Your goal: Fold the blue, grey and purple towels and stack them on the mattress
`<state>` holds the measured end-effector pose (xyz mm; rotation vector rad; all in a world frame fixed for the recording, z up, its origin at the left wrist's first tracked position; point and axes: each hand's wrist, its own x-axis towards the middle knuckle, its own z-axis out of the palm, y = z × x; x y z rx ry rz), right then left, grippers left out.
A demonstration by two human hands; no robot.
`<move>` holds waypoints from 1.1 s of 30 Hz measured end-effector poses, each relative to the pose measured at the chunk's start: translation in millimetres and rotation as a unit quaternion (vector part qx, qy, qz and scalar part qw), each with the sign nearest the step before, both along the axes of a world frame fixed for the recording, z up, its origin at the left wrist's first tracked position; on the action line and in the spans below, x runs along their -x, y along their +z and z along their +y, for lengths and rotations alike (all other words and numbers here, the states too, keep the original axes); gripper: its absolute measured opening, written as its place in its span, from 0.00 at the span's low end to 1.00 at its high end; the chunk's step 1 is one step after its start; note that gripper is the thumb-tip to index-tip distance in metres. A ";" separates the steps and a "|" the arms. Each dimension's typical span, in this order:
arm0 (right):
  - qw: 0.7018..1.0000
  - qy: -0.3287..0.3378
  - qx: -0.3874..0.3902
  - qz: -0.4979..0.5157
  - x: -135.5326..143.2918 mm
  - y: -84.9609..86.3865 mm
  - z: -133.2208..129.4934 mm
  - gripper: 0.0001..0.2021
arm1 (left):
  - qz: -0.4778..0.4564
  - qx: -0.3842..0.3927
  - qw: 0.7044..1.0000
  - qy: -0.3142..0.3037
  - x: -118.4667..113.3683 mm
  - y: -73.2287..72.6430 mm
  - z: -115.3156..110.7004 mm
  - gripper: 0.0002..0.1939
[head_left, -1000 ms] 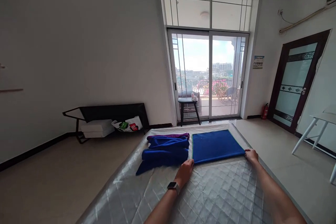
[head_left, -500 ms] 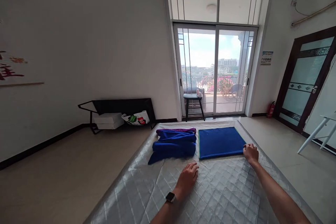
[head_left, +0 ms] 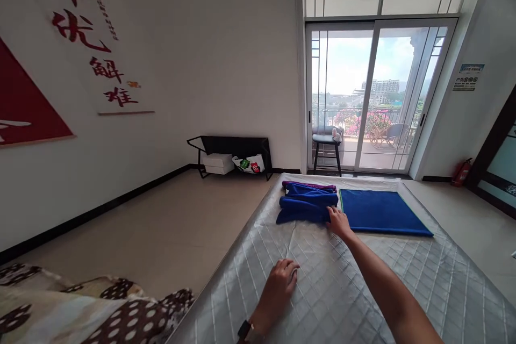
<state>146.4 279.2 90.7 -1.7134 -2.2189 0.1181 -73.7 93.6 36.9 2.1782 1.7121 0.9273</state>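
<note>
A blue cloth with a green edge [head_left: 382, 212] lies flat on the silver quilted mattress [head_left: 322, 274]. To its left is a pile of crumpled blue cloths [head_left: 304, 208], with a purple cloth [head_left: 287, 185] at the back. My right hand [head_left: 338, 221] is at the pile's right front corner, fingertips against the blue fabric; whether they pinch it is hard to tell. My left hand [head_left: 282, 278], with a watch on the wrist, rests on the mattress in front of the pile, fingers loosely curled and holding nothing visible.
Patterned fabric [head_left: 121, 312] is at the lower left. A black rack [head_left: 236, 146] holding white boxes [head_left: 217, 163] and a bag [head_left: 250, 164] is by the wall. A dark stool [head_left: 327, 140] stands before the sliding door.
My right hand has moved left from the flat cloth's right corner to the crumpled pile. My left hand stays on the mattress. The view has turned left, showing wall lettering and patterned fabric.
</note>
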 end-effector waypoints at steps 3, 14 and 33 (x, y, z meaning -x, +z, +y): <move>0.999 -0.011 -0.025 -0.018 12.0 2.4 -16.1 0.21 | -0.019 0.004 1.000 0.007 11.7 0.6 5.6 0.14; 0.947 0.248 -0.188 0.083 17.2 -55.4 -198.7 0.21 | -0.263 0.130 0.956 0.010 -19.9 16.8 -4.1 0.25; 0.824 0.031 0.248 0.508 -51.9 -33.9 -236.4 0.26 | -0.179 0.057 0.979 -0.082 -44.8 28.3 -26.2 0.11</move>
